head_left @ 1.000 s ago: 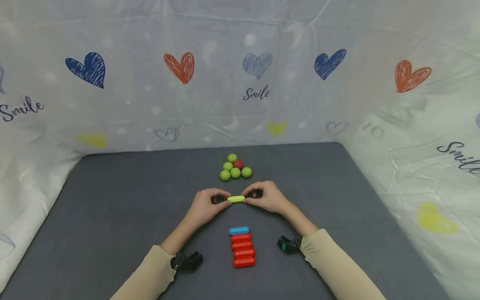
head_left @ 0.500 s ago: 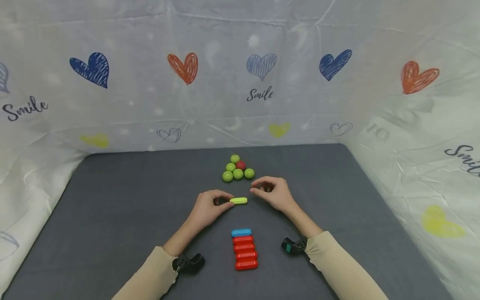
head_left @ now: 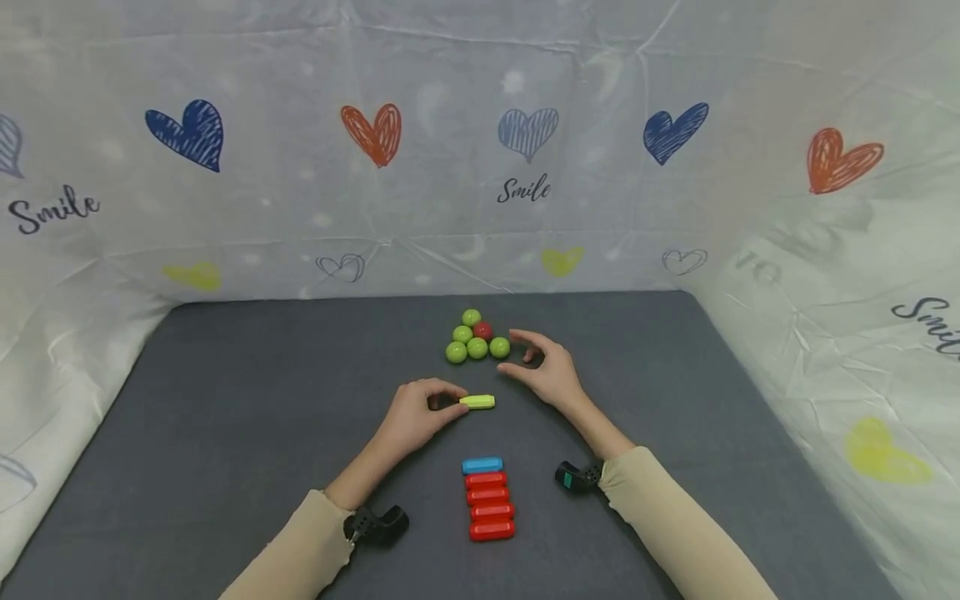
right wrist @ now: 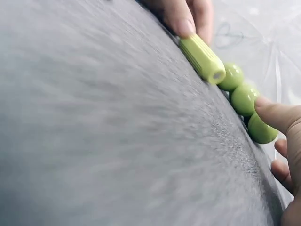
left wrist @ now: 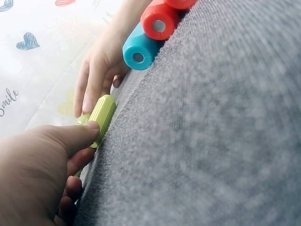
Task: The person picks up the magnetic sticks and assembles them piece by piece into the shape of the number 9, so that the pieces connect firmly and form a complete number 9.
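Note:
My left hand (head_left: pixel 415 418) pinches the left end of a yellow-green ridged rod (head_left: pixel 480 402) between thumb and fingers, and the rod lies on the grey cloth. A small round disc shows in the rod's free end (right wrist: pixel 216 75) in the right wrist view. My right hand (head_left: pixel 551 375) holds nothing; its thumb and fingers are spread apart to the right of a glossy green ball (head_left: pixel 499 347). That ball is at the front right of a triangle-shaped cluster with several other green balls (head_left: pixel 456 352) and one red ball (head_left: pixel 483 332). Whether the right fingers touch a ball cannot be told.
In front of the hands, a blue rod (head_left: pixel 482 466) and several red rods (head_left: pixel 492 530) lie side by side in a column. Grey cloth (head_left: pixel 247 417) covers the table. A white sheet (head_left: pixel 435 200) printed with hearts hangs behind and along the sides.
My right hand has let go of the yellow-green rod's right end, moved back and right toward the balls, and spread its fingers. The left hand keeps its pinch on the rod.

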Demonstrator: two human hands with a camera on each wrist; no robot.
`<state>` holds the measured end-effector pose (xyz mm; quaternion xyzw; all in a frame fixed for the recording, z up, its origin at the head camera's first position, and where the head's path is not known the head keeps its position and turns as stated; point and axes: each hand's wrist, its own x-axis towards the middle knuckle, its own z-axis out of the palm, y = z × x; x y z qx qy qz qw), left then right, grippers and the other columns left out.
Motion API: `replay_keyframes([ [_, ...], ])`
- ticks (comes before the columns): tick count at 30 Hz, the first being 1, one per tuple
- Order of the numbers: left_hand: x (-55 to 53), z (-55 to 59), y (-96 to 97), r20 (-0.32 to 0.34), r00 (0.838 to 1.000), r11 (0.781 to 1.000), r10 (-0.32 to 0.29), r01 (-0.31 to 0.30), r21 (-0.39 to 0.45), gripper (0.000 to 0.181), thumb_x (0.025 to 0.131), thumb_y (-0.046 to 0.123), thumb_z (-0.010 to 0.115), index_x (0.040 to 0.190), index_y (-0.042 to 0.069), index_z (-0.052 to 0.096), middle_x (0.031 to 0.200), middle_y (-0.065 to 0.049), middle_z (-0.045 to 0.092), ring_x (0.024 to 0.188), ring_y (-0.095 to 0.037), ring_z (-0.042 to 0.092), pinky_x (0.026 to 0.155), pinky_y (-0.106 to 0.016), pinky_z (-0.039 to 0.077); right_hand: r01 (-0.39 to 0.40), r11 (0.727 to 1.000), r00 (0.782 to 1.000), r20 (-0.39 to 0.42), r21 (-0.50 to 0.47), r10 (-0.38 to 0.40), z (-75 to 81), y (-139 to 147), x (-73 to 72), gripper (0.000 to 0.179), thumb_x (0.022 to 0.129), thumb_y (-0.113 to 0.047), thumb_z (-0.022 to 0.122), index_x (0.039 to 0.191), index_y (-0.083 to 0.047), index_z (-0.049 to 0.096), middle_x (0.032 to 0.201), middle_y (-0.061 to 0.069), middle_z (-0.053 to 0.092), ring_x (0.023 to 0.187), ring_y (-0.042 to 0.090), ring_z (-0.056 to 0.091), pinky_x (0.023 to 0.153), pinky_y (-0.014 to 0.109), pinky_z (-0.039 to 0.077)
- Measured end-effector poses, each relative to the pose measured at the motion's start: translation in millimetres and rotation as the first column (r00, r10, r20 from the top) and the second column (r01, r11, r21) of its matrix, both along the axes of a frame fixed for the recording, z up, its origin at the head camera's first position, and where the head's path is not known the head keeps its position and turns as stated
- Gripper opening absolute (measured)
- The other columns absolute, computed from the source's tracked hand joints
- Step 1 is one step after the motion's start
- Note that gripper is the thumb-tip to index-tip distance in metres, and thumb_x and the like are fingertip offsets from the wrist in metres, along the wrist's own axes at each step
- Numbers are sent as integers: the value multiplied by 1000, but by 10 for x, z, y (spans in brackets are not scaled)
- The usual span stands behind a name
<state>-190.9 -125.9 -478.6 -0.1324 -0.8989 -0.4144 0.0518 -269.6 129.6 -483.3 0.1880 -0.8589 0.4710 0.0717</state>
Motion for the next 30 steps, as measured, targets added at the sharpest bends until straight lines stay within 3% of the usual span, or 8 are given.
replay_keyframes([
  [7, -6, -13, 28, 6, 1000, 1000, 5, -5, 1, 17, 89, 21, 89, 106, 19, 85, 84, 9, 71, 61, -10, 46, 59, -27, 38, 1, 999, 1000, 22, 51, -2, 15, -51, -127, 61, 87, -29, 91, 142, -12, 69, 122, 6, 75, 67, 15, 45, 64, 30, 36],
  [10, -1, -25, 34, 9, 1000, 1000, 11, -11, 6, 16, 89, 21, 88, 105, 19, 85, 77, 10, 66, 60, -10, 45, 58, -27, 38, -16, 998, 1000, 16, 59, 15, 7, -47, -132, 52, 88, -27, 90, 136, -12, 74, 91, 9, 72, 60, 14, 40, 61, 29, 33],
  [14, 1, -39, 36, 2, 1000, 1000, 12, -12, 10, 15, 89, 21, 88, 104, 19, 85, 75, 11, 63, 60, -10, 45, 57, -27, 37, -14, 998, 1000, 11, 64, 13, -7, -46, -135, 44, 90, -27, 88, 130, -13, 78, 61, 3, 46, 55, 15, 35, 58, 29, 30],
  [17, -3, -41, 35, -3, 1000, 1000, 10, -10, 8, 15, 90, 21, 88, 104, 20, 85, 76, 11, 65, 60, -10, 45, 57, -27, 38, -4, 998, 1000, 7, 68, 4, -10, -49, -133, 42, 91, -28, 88, 130, -14, 78, 59, -2, 41, 55, 15, 34, 58, 29, 30],
  [30, 14, 2, 18, 3, 1000, 1000, 9, -9, 10, 15, 91, 21, 87, 105, 19, 85, 73, 10, 62, 58, -10, 45, 56, -26, 37, -1, 998, 1000, 3, 65, 1, 0, -63, -100, 41, 91, -29, 88, 128, -14, 79, 61, -3, 41, 56, 14, 34, 60, 29, 30],
])
